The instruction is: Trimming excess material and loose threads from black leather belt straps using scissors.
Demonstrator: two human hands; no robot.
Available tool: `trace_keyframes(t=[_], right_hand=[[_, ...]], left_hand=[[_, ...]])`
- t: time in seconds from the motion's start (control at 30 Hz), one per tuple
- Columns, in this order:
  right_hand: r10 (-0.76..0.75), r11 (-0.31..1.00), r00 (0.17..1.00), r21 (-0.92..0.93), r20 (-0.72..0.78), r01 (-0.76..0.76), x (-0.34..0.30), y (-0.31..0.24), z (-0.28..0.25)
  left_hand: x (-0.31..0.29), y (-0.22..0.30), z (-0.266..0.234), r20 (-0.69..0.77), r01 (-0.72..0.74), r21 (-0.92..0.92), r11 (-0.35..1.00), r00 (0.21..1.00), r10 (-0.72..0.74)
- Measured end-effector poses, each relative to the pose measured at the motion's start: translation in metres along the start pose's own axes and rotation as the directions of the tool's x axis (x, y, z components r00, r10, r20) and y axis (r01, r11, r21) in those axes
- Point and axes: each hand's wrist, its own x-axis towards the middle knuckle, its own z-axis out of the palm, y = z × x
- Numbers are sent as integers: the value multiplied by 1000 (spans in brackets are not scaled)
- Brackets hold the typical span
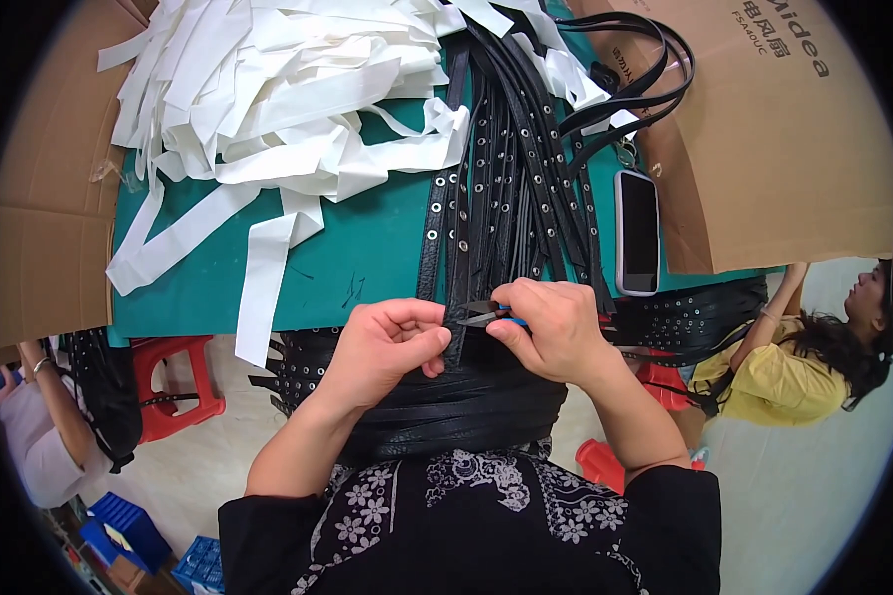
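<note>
My left hand (382,347) pinches the near end of a black strap (453,342), thumb and fingers closed at its left side. In my right hand (556,327) is a pair of snips (484,313) with dark pointed blades and a bit of blue handle showing. The blades point left and lie at the strap's end, close to my left fingertips. Beyond my hands, a bundle of black eyelet straps (501,169) runs away across the green table top (367,288). More black straps (427,421) are heaped across my lap under my forearms.
White fabric strips (268,89) pile up at the far left. A phone (638,238) lies right of the straps. Cardboard boxes (784,169) flank the table. Red stools (208,392) and blue crates (124,531) stand on the floor. A person (794,372) in yellow sits right; another sits left.
</note>
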Motion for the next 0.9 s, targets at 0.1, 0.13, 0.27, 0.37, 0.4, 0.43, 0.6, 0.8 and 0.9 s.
trace_keyframes(t=[0.1,0.13,0.27,0.37,0.4,0.43,0.6,0.8,0.9], right_hand=[[-31,1000,1000,7,-6,31,-1,6,3],[-29,1000,1000,8,-5,29,0,7,3],[-91,996,995,28,50,89,6,11,0],[-143,990,987,28,79,141,11,15,-3],[-172,985,982,32,84,170,13,16,-4],[-171,985,982,32,84,169,14,17,-4],[-239,970,966,-23,103,242,19,21,-4],[-317,942,949,-115,-1,314,20,21,-1],[35,989,983,150,-179,-7,14,22,3]], left_hand=[[1,0,0,0,-2,-10,1000,1000,2],[1,1,0,0,-1,-10,1000,1000,1],[1,2,-3,9,9,17,1000,1000,-9],[2,3,-6,17,14,38,999,1000,-15],[2,4,-6,24,17,53,998,1000,-18],[2,4,-7,24,18,53,998,1000,-19],[3,4,-9,30,21,36,999,999,-23],[3,-5,-16,73,84,-110,990,994,-76],[1,-6,-15,75,121,-183,976,991,-109]])
